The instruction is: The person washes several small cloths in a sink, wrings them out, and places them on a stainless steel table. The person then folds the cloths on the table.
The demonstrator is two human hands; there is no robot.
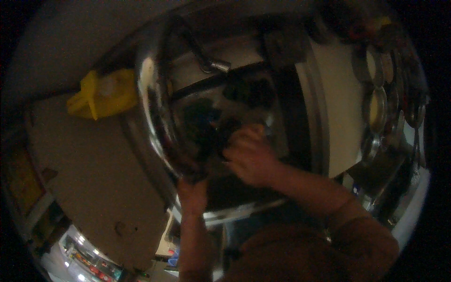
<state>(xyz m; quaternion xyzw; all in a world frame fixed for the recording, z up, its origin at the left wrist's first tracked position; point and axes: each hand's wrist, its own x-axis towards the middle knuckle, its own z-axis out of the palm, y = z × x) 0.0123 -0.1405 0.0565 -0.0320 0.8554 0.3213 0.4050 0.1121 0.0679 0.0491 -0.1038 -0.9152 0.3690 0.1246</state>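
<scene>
My left hand [192,195] grips the lower end of a large, shiny metal vessel [151,105], whose curved wall stands tilted along the left side of the sink. Over the dark sink basin [243,192] is my right hand [252,155], with its fingers curled. Whether it holds anything is too dark to tell. Dark, indistinct items [201,120] lie in the basin beyond my right hand. A metal faucet spout [220,66] reaches in above the basin's far part.
A crumpled yellow plastic bag [109,93] lies on the left countertop [88,165]. To the right, round metal dishes [378,105] stand along a pale counter [343,95]. The sink's bright front edge [243,211] runs close to my body. The light is dim.
</scene>
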